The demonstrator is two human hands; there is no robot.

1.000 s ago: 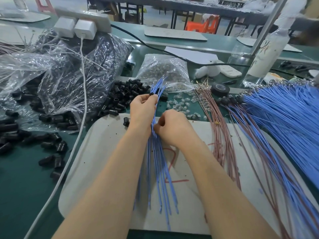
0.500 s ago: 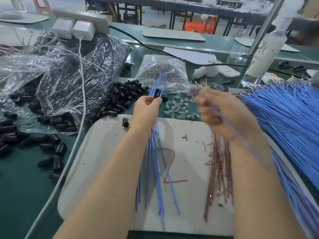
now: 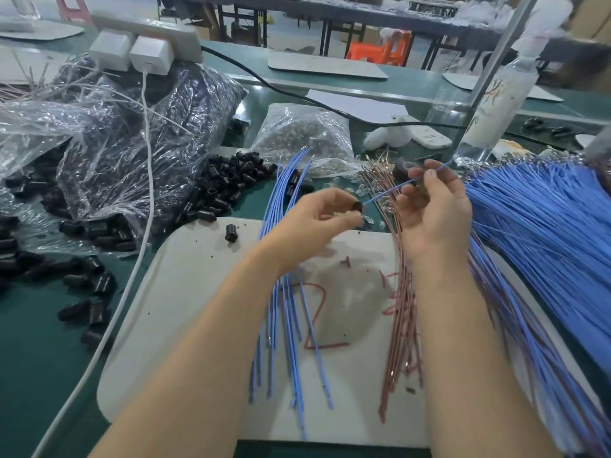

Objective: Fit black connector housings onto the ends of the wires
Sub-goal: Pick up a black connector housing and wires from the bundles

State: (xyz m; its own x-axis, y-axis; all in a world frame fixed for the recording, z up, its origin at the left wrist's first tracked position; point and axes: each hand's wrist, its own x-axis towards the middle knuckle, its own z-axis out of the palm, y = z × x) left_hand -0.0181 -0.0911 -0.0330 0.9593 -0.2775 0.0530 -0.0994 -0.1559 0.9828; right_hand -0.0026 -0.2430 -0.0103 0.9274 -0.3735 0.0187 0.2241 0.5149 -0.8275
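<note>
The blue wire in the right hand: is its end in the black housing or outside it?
Cannot tell: the blue wire reaches the black housing pinched by the left hand, but blur hides whether it entered.

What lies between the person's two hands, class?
In the head view, one blue wire bridges the gap: the right hand pinches it, and its end reaches the black housing that the left hand holds.

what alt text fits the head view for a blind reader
Over a white board, the left hand pinches a black connector housing while the right hand pinches a blue wire, its tip at the housing's mouth. Loose blue wires lie on the board, with a pile of black housings behind.
</note>
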